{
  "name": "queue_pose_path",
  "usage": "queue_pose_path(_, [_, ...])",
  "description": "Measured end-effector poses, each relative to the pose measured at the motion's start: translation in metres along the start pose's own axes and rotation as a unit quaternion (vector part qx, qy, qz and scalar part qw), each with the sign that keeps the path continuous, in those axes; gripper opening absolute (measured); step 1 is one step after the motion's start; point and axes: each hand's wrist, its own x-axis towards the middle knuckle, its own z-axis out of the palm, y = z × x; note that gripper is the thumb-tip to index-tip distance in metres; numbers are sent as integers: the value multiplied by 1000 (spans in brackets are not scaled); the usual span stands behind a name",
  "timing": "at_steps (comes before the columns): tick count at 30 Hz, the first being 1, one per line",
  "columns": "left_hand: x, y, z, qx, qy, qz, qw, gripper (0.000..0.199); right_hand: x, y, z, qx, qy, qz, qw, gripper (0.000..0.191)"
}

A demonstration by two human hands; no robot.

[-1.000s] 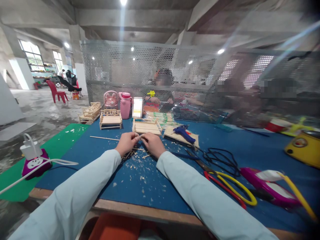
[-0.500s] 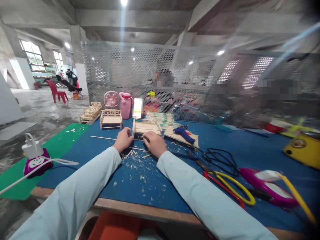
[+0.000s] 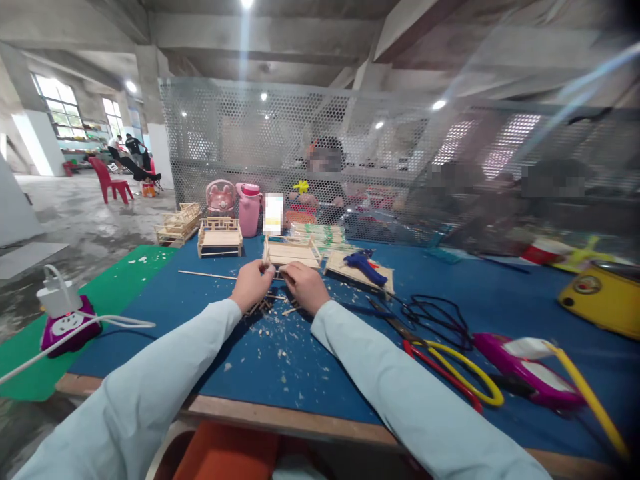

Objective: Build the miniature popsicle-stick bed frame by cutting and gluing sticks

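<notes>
My left hand (image 3: 251,285) is closed, its thumb and fingers pressed together at the front left of a small wooden stick frame (image 3: 293,253). Facing it, my right hand (image 3: 307,287) pinches at the frame's front edge. Whatever lies between the fingertips of either hand is too small to make out. Short stick pieces (image 3: 257,307) and pale scraps are scattered on the blue table just below both hands. A long thin stick (image 3: 207,274) lies to the left of my left hand.
A blue glue gun (image 3: 367,267) rests on a flat wooden piece to the right. Nearer are scissors (image 3: 450,367), black cable and a purple power strip (image 3: 530,370). Finished-looking stick models (image 3: 220,237) and a pink jug (image 3: 249,210) stand behind, before a mesh screen.
My left hand has shifted slightly right, closer to my right hand, and its fingers are now more pressed together. My right hand has moved slightly left. The whole view has shifted a little.
</notes>
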Motion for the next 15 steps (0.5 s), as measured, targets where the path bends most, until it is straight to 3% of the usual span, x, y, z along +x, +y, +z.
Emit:
queue_pose_path(4, [1, 0, 3, -26, -37, 7, 999, 31, -1, 0, 2, 46, 19, -1, 999, 21])
queue_pose_path(11, [10, -10, -3, -7, -3, -20, 1000, 35, -2, 0, -14, 15, 96, 76, 992, 18])
queue_pose_path(15, [9, -10, -3, 3, -8, -20, 1000, 36, 0, -2, -17, -58, 57, 36, 996, 16])
